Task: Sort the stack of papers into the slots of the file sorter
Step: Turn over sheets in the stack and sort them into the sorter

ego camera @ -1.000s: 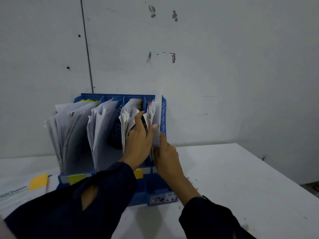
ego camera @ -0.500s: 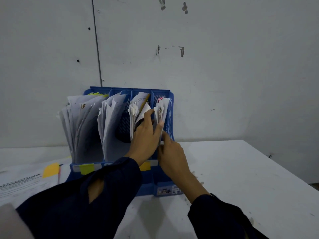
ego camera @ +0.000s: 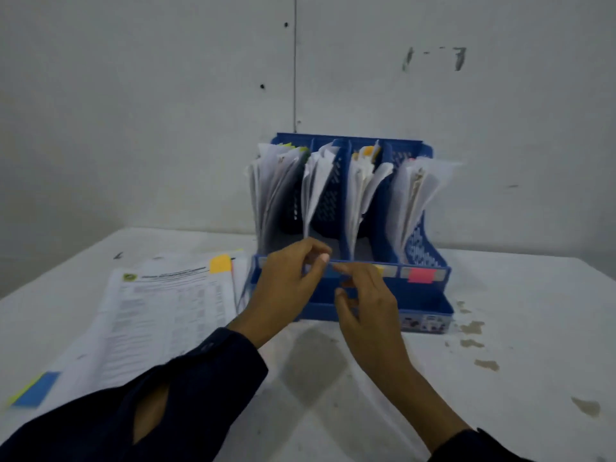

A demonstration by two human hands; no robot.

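While both hands hovered at the sorter's front lip, neither plainly held anything. The left hand [ego camera: 286,288] had its fingers loosely curled, thumb and forefinger close together near the rail; whether they pinched something small I could not tell, as the frame was blurred. The right hand [ego camera: 363,301] hung relaxed beside it, fingers slack and nearly touching the left. Just behind them stood the blue sorter [ego camera: 430,295], towards the surface's [ego camera: 500,395] far edge against the wall [ego camera: 133,95], its four slots each filled with upright sheets [ego camera: 413,195] that fanned outward. A pink label [ego camera: 422,275] marked the rightmost slot's front. Papers [ego camera: 160,311] lay flat left of the sorter, touching its base, a yellow note [ego camera: 220,263] at their far corner and a blue note [ego camera: 36,391] at the near one.
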